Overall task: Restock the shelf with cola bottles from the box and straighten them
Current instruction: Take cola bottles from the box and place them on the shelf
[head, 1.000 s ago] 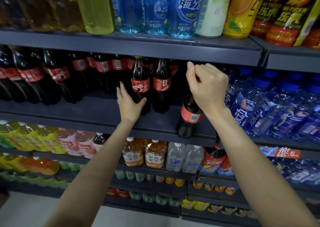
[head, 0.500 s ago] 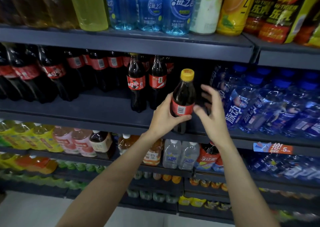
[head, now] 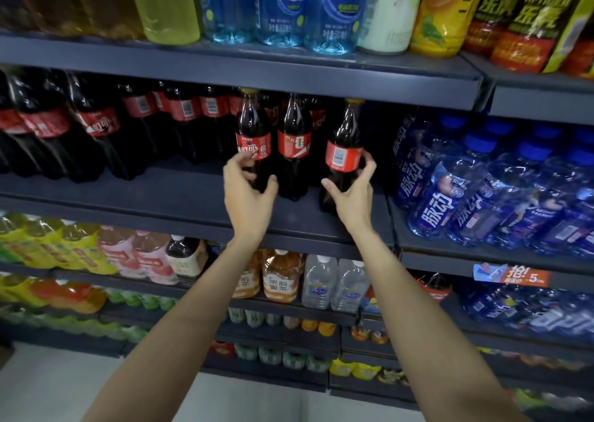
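The dark metal shelf (head: 180, 196) carries the cola. On it the rightmost cola bottle (head: 344, 154) stands upright near the front edge, barcode side of its red label facing out, yellow cap just under the shelf above. The right hand (head: 352, 193) holds its lower body, thumb on the left and fingers (head: 369, 164) curled round the right. Left of that bottle stand two more cola bottles (head: 273, 142), and the left hand (head: 247, 193) is curled loosely at the nearer one; whether it actually grips it I cannot tell. Further left along the shelf are larger cola bottles (head: 96, 132). Right of the held bottle lie blue drink bottles (head: 482, 180).
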Tool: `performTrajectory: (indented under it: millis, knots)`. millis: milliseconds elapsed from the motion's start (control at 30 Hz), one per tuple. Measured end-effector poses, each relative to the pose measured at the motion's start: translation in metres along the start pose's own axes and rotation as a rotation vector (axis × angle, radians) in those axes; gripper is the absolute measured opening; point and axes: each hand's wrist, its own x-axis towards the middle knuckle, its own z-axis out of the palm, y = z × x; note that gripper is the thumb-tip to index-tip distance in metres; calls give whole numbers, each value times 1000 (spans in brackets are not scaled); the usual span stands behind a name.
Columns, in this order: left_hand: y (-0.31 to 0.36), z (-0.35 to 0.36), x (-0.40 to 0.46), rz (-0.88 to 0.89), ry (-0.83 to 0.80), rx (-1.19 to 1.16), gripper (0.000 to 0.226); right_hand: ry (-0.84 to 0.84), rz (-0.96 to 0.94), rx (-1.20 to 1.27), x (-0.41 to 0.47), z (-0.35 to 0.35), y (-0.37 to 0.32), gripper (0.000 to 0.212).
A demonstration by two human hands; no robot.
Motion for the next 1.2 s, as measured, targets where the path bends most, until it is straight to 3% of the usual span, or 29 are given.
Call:
performTrajectory:
  millis: [67,167,267,533,733,933,1100,1200]
  knots:
    - [-22,-3,12,-98,-8,57,69,13,44,4,16,9,2,83]
    - [-41,1,31,-197,-186,122,97,47,111,12,31,24,4,81]
    - [-46,10,39,-224,-297,178,108,162,120,-183,41,33,7,81]
    - [-65,18,53,-150,-292,387,84,221,83,-151,45,36,14,78]
    - [-71,25,61,-126,-318,376,89,202,107,-204,42,38,13,78]
    - [-73,29,61,-158,-294,229,91,112,177,-291,37,39,3,85]
    - [-59,23,60,-540,-322,-217,96,34,175,-414,8,14,-13,72]
    - [-33,0,33,-556,-276,-254,79,-36,60,-458,-29,-16,-25,63]
